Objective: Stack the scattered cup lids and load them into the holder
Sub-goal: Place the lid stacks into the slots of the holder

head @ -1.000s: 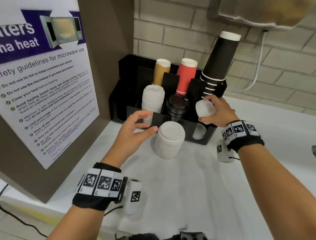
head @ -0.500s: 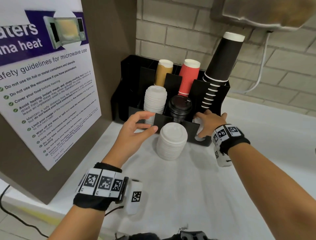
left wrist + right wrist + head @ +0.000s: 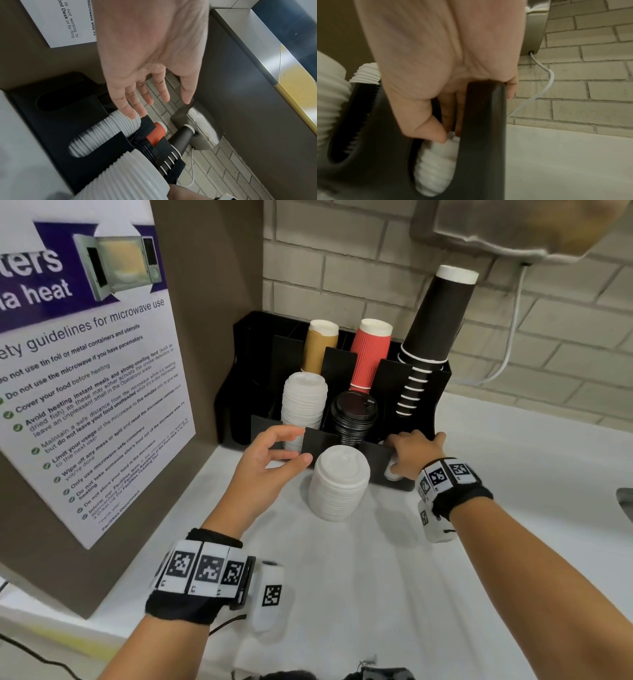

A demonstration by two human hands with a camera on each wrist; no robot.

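Far left, a microwave safety poster (image 3: 85,378) hangs on the brown panel. Next along, the left hand (image 3: 270,463) hovers over the white counter (image 3: 342,594), fingers spread and relaxed, gripping nothing, just short of the black holder (image 3: 246,378). In the holder's front row sits one column of white lids (image 3: 303,405), then a column of black lids (image 3: 354,419); behind them stand a tan cup (image 3: 320,347), a red cup (image 3: 371,354) and a tall stack of black cups (image 3: 435,330). On the counter, right against the holder's front, stands a loose stack of white lids (image 3: 339,484). Over to the right hand (image 3: 414,455): it's down in the holder's right front slot, thumb (image 3: 428,128) and fingers closed on the small white lid stack (image 3: 435,162) seated there.
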